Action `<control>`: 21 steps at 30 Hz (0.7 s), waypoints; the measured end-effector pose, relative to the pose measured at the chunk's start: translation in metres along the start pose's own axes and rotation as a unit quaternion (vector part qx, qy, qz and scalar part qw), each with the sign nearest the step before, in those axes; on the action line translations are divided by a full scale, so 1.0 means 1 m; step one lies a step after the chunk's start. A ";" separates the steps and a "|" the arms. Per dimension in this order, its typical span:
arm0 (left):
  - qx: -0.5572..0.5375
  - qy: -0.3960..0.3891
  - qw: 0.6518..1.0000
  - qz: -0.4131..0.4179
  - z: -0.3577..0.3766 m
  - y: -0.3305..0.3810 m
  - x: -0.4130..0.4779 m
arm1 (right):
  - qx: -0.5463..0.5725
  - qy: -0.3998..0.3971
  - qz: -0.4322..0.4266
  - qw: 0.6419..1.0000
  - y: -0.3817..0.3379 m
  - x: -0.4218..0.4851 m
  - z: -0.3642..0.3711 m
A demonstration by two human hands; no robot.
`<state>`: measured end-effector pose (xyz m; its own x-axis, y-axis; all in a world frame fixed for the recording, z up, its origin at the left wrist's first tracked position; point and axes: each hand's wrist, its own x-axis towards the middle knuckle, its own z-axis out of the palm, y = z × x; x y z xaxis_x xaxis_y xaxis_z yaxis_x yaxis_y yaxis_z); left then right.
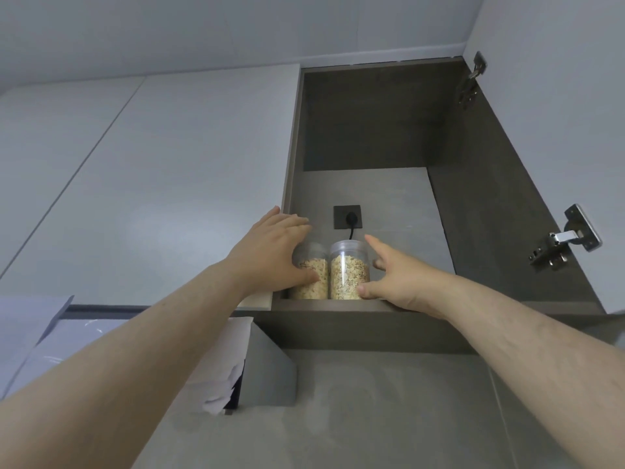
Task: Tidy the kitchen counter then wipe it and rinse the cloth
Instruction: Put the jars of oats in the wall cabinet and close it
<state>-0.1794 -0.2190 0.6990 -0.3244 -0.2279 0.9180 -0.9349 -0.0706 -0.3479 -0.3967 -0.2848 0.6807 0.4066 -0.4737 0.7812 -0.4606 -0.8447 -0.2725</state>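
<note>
— Where are the jars sitting?

— Side by side, touching, at the front of the open cupboard (372,308) shelf — the left jar (313,274) and right jar (348,270), both holding oats.

— And the hands?

— The left hand (270,252) is curling round the left jar. The right hand (394,277) is spreading wide — thumb touching the right jar. A plug (351,218) is sitting in the socket behind.

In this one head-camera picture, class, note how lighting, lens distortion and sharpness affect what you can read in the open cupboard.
Head view: soft, even light, the cupboard top dimmer; wide-angle lens bows the cabinet edges and stretches the forearms; glare streaks on the right jar and the hinge; left hand on the left jar and right hand slightly soft.
</note>
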 end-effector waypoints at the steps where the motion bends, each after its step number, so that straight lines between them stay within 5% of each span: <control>1: -0.020 -0.004 1.000 -0.006 -0.001 0.001 -0.002 | 0.011 0.026 0.002 1.000 -0.001 -0.004 0.001; 4: -0.084 -0.035 0.995 -0.027 -0.007 0.007 -0.012 | 0.013 0.147 -0.008 0.989 -0.005 -0.017 0.005; 6: -0.126 -0.064 0.990 -0.030 -0.013 0.013 -0.024 | -0.081 0.201 -0.026 0.976 -0.002 -0.031 0.015; 11: -0.198 -0.036 0.980 0.007 -0.025 0.026 -0.068 | -0.323 0.202 -0.118 0.917 0.019 -0.071 0.049; 15: -0.183 0.042 0.981 0.054 -0.027 0.047 -0.104 | -0.280 0.204 -0.069 0.936 0.008 -0.075 0.046; 21: -0.210 0.044 0.977 -0.017 -0.028 0.059 -0.137 | -0.239 0.172 -0.018 0.955 -0.006 -0.086 0.043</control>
<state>-0.1945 -0.1653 0.5579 -0.2862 -0.1470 0.9468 -0.9159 0.3321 -0.2253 -0.3946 -0.2495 0.5908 0.1830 -0.2671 0.9461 -0.7929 -0.6091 -0.0186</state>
